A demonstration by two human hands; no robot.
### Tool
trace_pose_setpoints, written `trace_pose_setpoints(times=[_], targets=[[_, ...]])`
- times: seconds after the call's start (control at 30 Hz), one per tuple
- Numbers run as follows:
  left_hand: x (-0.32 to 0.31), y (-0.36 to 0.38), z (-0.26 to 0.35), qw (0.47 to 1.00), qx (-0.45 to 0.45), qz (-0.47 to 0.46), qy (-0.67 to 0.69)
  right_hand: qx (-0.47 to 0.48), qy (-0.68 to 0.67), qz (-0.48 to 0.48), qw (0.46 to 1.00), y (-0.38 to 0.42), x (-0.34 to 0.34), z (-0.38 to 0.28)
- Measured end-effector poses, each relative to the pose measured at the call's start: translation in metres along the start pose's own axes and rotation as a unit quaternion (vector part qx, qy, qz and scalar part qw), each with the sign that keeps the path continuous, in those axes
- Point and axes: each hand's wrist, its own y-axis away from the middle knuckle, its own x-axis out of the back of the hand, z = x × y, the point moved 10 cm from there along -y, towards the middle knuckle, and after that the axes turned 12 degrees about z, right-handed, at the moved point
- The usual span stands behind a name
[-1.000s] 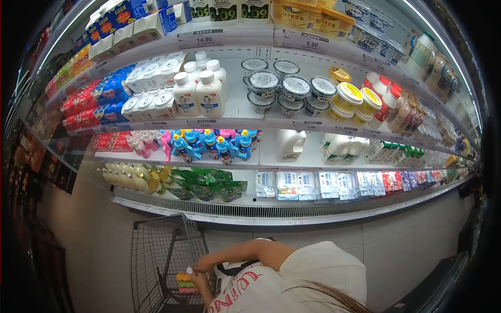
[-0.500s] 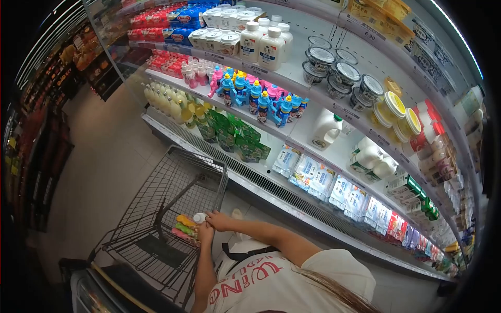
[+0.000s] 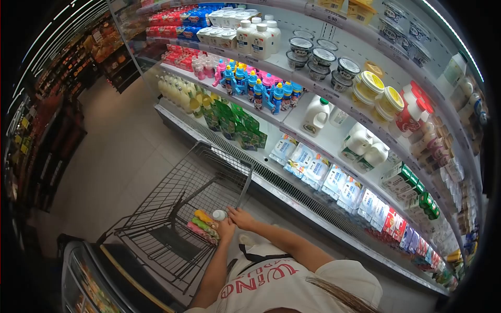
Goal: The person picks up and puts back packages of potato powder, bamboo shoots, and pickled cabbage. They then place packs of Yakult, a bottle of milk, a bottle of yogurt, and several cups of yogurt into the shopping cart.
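My left hand (image 3: 225,229) is closed at a small white-capped bottle (image 3: 219,214), its fingers wrapped against the bottle's near side. Close beside it, my right hand (image 3: 241,218) has its fingers curled at the bottle and the side rim of the shopping cart (image 3: 249,180); what they grip is hidden. Just left of my left hand, a row of small yellow, green and pink packs (image 3: 203,225) shows over the cart's wire mesh.
A lit dairy shelf runs along the right, with milk jugs (image 3: 316,116), yogurt tubs (image 3: 323,56), blue-white pouches (image 3: 317,169) and green pouches (image 3: 227,122). A glass-sided case (image 3: 86,279) stands at lower left. Grey floor (image 3: 107,141) stretches up the aisle.
My view has shifted, so the cart, hands and shelves sit differently in the picture. More of the white-capped bottle shows between my hands. Both hands stay close together.
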Motion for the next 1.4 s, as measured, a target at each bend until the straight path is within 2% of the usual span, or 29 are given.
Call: trace_pose_setpoints(times=[0.1, 0.13, 0.23, 0.33, 0.43, 0.47, 0.57, 0.6, 0.63, 0.7, 0.77, 0.83, 0.9, 1.0, 1.2, 1.4], targets=[[-0.017, 0.028, 0.003, 1.000, -0.008, 0.008, 0.026, 0.009, 0.053, -0.061, 0.997, 0.025, 0.014, -0.001], [-0.019, 0.034, 0.007, 0.999, -0.008, 0.013, 0.038, 0.024, 0.059, -0.052, 0.997, 0.030, 0.022, -0.004], [-0.024, 0.062, 0.019, 0.997, 0.059, 0.001, 0.042, 0.053, 0.061, -0.045, 0.996, 0.060, 0.036, -0.003], [-0.036, 0.085, 0.030, 0.997, 0.036, 0.022, 0.057, 0.065, 0.032, -0.055, 0.996, 0.088, 0.038, 0.005], [-0.048, 0.113, 0.035, 0.997, 0.044, 0.057, -0.005, 0.098, 0.020, -0.057, 0.993, 0.124, 0.043, 0.001], [-0.047, 0.121, 0.043, 0.995, -0.009, 0.093, -0.042, 0.104, 0.017, -0.057, 0.993, 0.131, 0.048, 0.004], [-0.045, 0.151, 0.067, 0.992, -0.021, 0.124, -0.023, 0.111, 0.006, -0.045, 0.993, 0.160, 0.058, 0.009], [-0.048, 0.160, 0.070, 0.992, -0.024, 0.123, -0.016, 0.109, 0.005, -0.036, 0.993, 0.170, 0.066, 0.007], [-0.052, 0.169, 0.063, 0.994, 0.018, 0.108, -0.027, 0.114, 0.008, -0.057, 0.992, 0.179, 0.068, 0.003], [-0.065, 0.186, 0.070, 0.994, 0.075, 0.067, -0.038, 0.101, 0.033, -0.088, 0.990, 0.192, 0.076, 0.006], [-0.083, 0.201, 0.071, 0.996, 0.043, 0.072, 0.015, 0.100, 0.027, -0.070, 0.992, 0.208, 0.072, 0.013], [-0.086, 0.222, 0.085, 0.995, 0.034, 0.092, 0.026, 0.102, 0.031, -0.096, 0.990, 0.225, 0.069, 0.017], [-0.094, 0.240, 0.093, 0.993, 0.019, 0.109, 0.033, 0.101, 0.038, -0.074, 0.991, 0.245, 0.071, 0.021], [-0.104, 0.271, 0.109, 0.995, 0.051, 0.081, 0.012, 0.093, 0.022, -0.069, 0.993, 0.277, 0.086, 0.022], [-0.120, 0.337, 0.147, 0.994, 0.010, 0.105, -0.011, 0.053, 0.012, -0.007, 0.998, 0.351, 0.124, 0.021], [-0.143, 0.392, 0.165, 0.995, 0.034, 0.097, -0.002, 0.006, 0.034, -0.022, 0.999, 0.407, 0.135, 0.025]])
